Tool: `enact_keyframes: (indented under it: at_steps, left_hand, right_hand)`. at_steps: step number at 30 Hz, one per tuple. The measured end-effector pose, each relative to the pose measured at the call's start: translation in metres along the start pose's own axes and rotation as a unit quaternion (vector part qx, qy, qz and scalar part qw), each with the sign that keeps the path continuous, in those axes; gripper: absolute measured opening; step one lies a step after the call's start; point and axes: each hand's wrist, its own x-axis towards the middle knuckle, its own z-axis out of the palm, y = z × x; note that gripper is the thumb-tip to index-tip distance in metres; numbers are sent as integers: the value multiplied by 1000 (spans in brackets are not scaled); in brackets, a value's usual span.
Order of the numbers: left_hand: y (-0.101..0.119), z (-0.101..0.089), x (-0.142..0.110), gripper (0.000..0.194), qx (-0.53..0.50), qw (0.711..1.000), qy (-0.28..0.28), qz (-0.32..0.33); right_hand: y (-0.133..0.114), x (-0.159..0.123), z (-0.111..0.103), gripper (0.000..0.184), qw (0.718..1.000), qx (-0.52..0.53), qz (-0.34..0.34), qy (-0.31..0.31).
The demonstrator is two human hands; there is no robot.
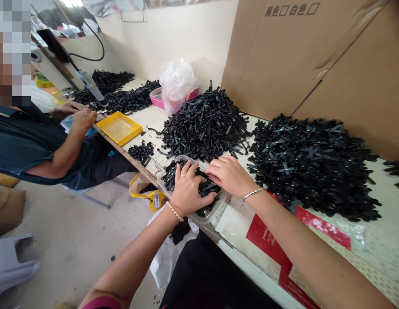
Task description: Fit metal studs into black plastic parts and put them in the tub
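My left hand point(187, 189) lies over a clear plastic tray point(218, 208) full of small black plastic parts point(169, 175) at the table's near edge. Its fingers curl down into the parts, and what they grip is hidden. My right hand point(229, 175) rests palm down beside it on the tray's far side, fingers bent onto the same black parts. A ring shows on the left hand, a bead bracelet on that wrist, a thin bangle on the right wrist. Just behind the tray rises a big heap of black strips point(205, 126).
A second heap of black cross-shaped pieces point(315, 165) spreads to the right. A yellow tray point(119, 127), a pink basin point(156, 98) with a plastic bag and more black piles stand further left. A co-worker's hands point(79, 115) work there. Cardboard point(315, 60) leans against the wall.
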Motion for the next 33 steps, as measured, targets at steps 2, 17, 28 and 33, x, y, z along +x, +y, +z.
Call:
enact_keyframes:
  at_steps: [2,17,28,33]
  left_hand:
    - [0,0,0,40,2,1000,2,0]
    - [2,-4,1,36,-16,1000,10,4]
    - [-2,-26,-4,41,-20,993,108,-44]
    - [-16,-30,-8,44,12,986,139,-96]
  right_hand:
    - [-2,-3,2,15,1000,-10,-21,3]
    - [-20,-13,9,25,994,61,91,15]
    - [-29,-48,3,28,991,61,105,49]
    - [-32,-46,7,24,993,24,111,36]
